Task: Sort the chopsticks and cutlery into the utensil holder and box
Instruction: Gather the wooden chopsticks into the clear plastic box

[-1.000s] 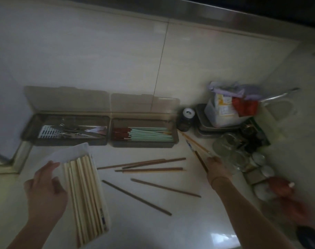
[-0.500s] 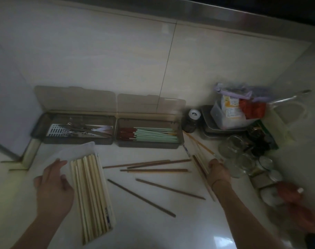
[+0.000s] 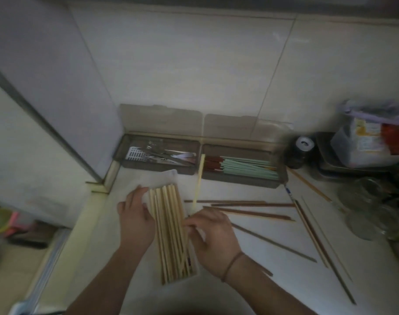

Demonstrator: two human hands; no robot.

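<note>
A pack of pale bamboo chopsticks (image 3: 171, 233) lies on the counter in an open white wrapper. My left hand (image 3: 134, 219) rests flat against the pack's left edge. At the pack's right edge my right hand (image 3: 213, 239) pinches one pale chopstick (image 3: 198, 180), which points up toward the boxes. Two clear boxes stand open at the wall: the left box (image 3: 125, 155) holds metal cutlery, the right box (image 3: 282, 178) holds green and red chopsticks. Several brown chopsticks (image 3: 250, 204) lie loose on the counter to the right.
A dark jar (image 3: 298, 151), a metal tray with a plastic tub (image 3: 362, 148) and glass jars (image 3: 364, 201) crowd the right side. Both box lids lean against the tiled wall. The counter's edge drops off at the left.
My right hand left the brown chopsticks at the right and moved left to the pack. One pale chopstick now sticks out of the pack. My left hand stays on the pack.
</note>
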